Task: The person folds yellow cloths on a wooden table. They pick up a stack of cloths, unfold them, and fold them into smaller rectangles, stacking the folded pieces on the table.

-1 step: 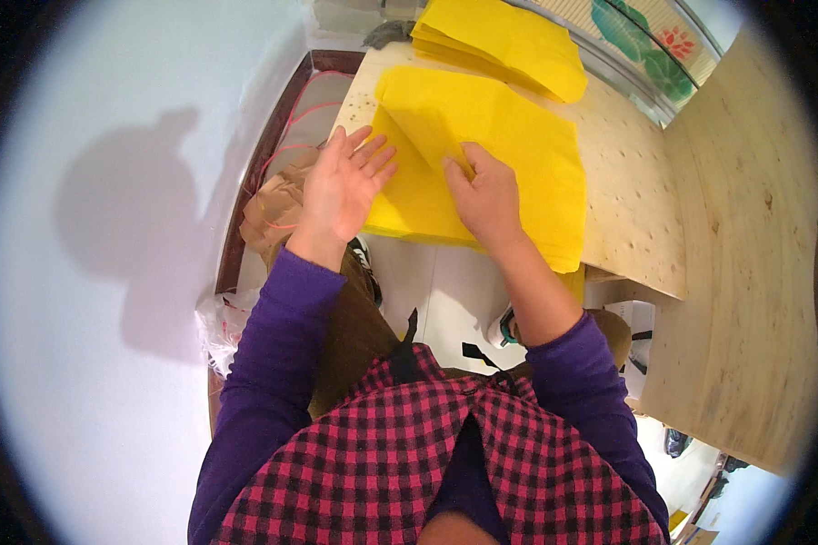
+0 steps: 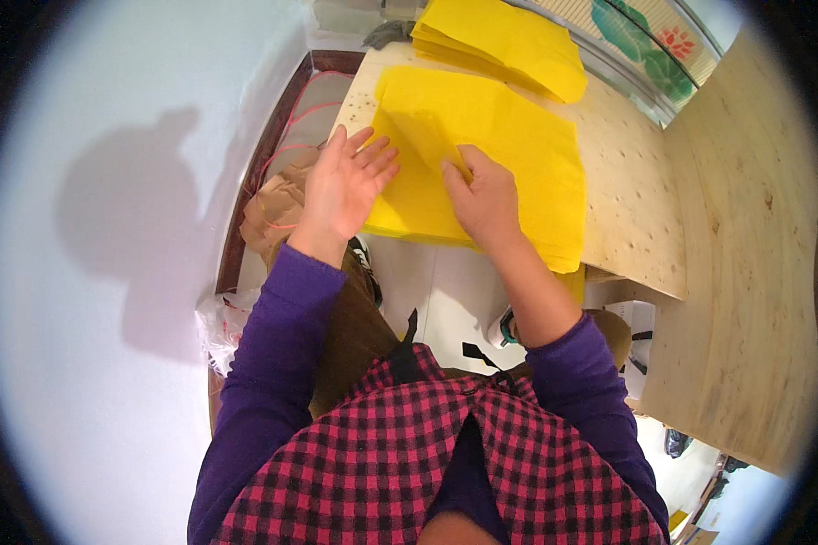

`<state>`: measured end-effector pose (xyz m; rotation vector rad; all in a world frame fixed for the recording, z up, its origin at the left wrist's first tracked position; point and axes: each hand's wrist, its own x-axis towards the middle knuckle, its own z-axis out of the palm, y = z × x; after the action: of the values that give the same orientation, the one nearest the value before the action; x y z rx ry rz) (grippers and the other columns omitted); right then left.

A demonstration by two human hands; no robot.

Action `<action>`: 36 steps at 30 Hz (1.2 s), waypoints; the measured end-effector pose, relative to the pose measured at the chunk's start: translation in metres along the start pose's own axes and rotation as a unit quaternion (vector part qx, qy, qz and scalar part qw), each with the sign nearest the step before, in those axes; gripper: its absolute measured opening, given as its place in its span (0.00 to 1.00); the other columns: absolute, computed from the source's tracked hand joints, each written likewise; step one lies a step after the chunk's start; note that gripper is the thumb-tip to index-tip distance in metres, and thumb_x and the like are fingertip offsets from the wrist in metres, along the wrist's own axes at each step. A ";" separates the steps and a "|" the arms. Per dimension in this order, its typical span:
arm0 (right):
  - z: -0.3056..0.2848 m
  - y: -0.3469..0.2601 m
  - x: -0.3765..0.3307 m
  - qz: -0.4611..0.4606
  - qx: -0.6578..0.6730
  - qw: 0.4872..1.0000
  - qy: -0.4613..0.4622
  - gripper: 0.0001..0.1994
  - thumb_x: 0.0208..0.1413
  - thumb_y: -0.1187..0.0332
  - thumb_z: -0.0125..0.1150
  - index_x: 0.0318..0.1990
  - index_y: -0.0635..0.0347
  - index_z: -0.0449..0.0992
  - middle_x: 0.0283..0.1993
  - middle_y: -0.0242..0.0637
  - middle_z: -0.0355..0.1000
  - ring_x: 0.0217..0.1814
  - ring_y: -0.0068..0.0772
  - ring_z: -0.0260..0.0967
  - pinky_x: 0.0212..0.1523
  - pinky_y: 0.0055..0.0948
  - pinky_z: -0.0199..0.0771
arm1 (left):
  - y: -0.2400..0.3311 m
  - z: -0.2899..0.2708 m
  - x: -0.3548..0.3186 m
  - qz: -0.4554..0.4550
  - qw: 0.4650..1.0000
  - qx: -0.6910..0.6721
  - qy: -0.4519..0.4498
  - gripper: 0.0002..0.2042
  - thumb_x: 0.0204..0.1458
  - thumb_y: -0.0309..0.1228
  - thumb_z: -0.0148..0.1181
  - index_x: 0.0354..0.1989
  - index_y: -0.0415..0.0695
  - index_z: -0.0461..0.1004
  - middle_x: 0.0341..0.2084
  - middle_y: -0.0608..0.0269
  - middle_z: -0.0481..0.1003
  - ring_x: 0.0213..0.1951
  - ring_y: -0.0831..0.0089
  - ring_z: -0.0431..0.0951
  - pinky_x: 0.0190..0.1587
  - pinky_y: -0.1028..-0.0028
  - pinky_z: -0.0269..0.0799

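A stack of yellow cloth-like sheets [image 2: 527,173] lies on the pale wooden table in front of me. My right hand [image 2: 484,195] pinches a raised flap of the top yellow sheet [image 2: 432,141] between thumb and fingers, over the middle of the stack. Beside the stack's left edge, my left hand [image 2: 344,186] is open, palm up with fingers spread, and holds nothing. Its fingertips are close to the yellow sheets; whether they touch cannot be told.
Behind the stack lies a second folded yellow pile [image 2: 500,45]. A plywood panel [image 2: 736,254] stands to the right of the wooden table [image 2: 632,200]. Brown paper [image 2: 277,204] and a clear plastic bag [image 2: 223,327] sit along the wall at left.
The flap in my right hand has shifted slightly. My left hand has moved a touch to the right, still open.
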<state>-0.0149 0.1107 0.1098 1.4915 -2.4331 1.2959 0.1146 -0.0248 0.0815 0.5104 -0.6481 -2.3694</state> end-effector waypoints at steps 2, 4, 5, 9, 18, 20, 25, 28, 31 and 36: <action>0.001 -0.001 -0.006 -0.043 -0.015 0.999 0.015 0.09 0.53 0.64 0.57 0.36 0.59 0.75 0.28 0.48 0.72 0.32 0.53 0.71 0.32 0.44 0.71 | 0.001 0.003 0.006 -0.053 0.998 -0.035 -0.005 0.31 0.62 0.48 0.43 0.61 0.32 0.53 0.56 0.43 0.61 0.58 0.53 0.64 0.60 0.56 0.60; 0.000 -0.001 -0.012 -0.071 -0.041 0.997 -0.005 0.08 0.53 0.66 0.58 0.37 0.60 0.75 0.31 0.48 0.73 0.35 0.52 0.72 0.33 0.41 0.71 | 0.002 0.003 0.011 -0.100 0.992 -0.074 -0.017 0.34 0.60 0.50 0.45 0.63 0.33 0.50 0.56 0.45 0.62 0.56 0.52 0.64 0.60 0.54 0.59; -0.001 0.000 -0.014 -0.086 -0.048 0.995 -0.010 0.08 0.52 0.67 0.58 0.38 0.60 0.76 0.33 0.48 0.73 0.36 0.51 0.72 0.34 0.39 0.71 | 0.003 0.002 0.012 -0.109 0.991 -0.069 -0.031 0.33 0.60 0.50 0.46 0.62 0.33 0.52 0.56 0.45 0.62 0.56 0.52 0.65 0.60 0.54 0.59; 0.004 -0.001 -0.020 -0.133 -0.068 0.988 -0.033 0.09 0.51 0.68 0.59 0.39 0.59 0.77 0.34 0.45 0.74 0.36 0.49 0.72 0.36 0.41 0.72 | 0.003 0.003 0.014 -0.131 0.989 -0.048 -0.042 0.28 0.59 0.47 0.47 0.59 0.36 0.58 0.53 0.48 0.67 0.55 0.54 0.67 0.59 0.53 0.60; 0.012 0.003 -0.022 -0.172 -0.049 0.984 -0.020 0.04 0.50 0.68 0.56 0.29 0.57 0.73 0.27 0.43 0.72 0.32 0.49 0.71 0.33 0.46 0.70 | 0.000 -0.007 0.030 -0.134 0.991 0.010 0.010 0.19 0.56 0.31 0.53 0.56 0.41 0.64 0.51 0.53 0.71 0.52 0.57 0.71 0.55 0.52 0.65; 0.011 0.005 -0.023 -0.173 -0.051 0.983 -0.022 0.04 0.50 0.69 0.56 0.29 0.57 0.73 0.27 0.43 0.72 0.32 0.48 0.71 0.33 0.45 0.70 | 0.004 -0.009 0.034 -0.147 0.989 0.012 0.008 0.19 0.56 0.29 0.53 0.56 0.40 0.63 0.51 0.53 0.71 0.53 0.57 0.70 0.55 0.52 0.65; 0.011 0.005 -0.023 -0.152 -0.058 0.985 -0.054 0.08 0.50 0.69 0.59 0.38 0.57 0.76 0.33 0.43 0.74 0.37 0.48 0.72 0.37 0.43 0.71 | 0.006 -0.005 0.035 -0.139 0.988 0.044 0.043 0.18 0.56 0.26 0.50 0.56 0.38 0.63 0.51 0.51 0.70 0.54 0.57 0.70 0.55 0.52 0.66; 0.009 0.004 -0.023 -0.147 -0.054 0.985 -0.065 0.10 0.49 0.67 0.60 0.39 0.57 0.76 0.34 0.43 0.74 0.38 0.48 0.72 0.38 0.43 0.71 | 0.006 -0.001 0.034 -0.132 0.987 0.065 0.063 0.18 0.55 0.24 0.48 0.56 0.36 0.63 0.51 0.49 0.70 0.53 0.57 0.70 0.56 0.54 0.66; 0.002 0.002 -0.027 -0.136 -0.054 0.985 -0.087 0.13 0.49 0.64 0.62 0.42 0.57 0.75 0.38 0.43 0.74 0.42 0.48 0.72 0.41 0.42 0.71 | 0.007 0.002 0.033 -0.103 0.985 0.119 0.072 0.19 0.55 0.22 0.47 0.56 0.34 0.62 0.50 0.47 0.70 0.52 0.55 0.72 0.55 0.54 0.68; -0.016 0.006 -0.039 -0.131 -0.056 0.988 -0.063 0.18 0.50 0.57 0.62 0.44 0.59 0.74 0.43 0.45 0.74 0.47 0.48 0.70 0.48 0.43 0.69 | 0.015 0.001 0.031 -0.166 0.977 0.116 0.067 0.18 0.55 0.22 0.47 0.55 0.33 0.62 0.48 0.45 0.72 0.45 0.52 0.77 0.49 0.55 0.74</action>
<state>-0.0037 0.1506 0.1010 1.8374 -2.2359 1.0281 0.0981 -0.0552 0.0850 0.9367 -0.8353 -2.5498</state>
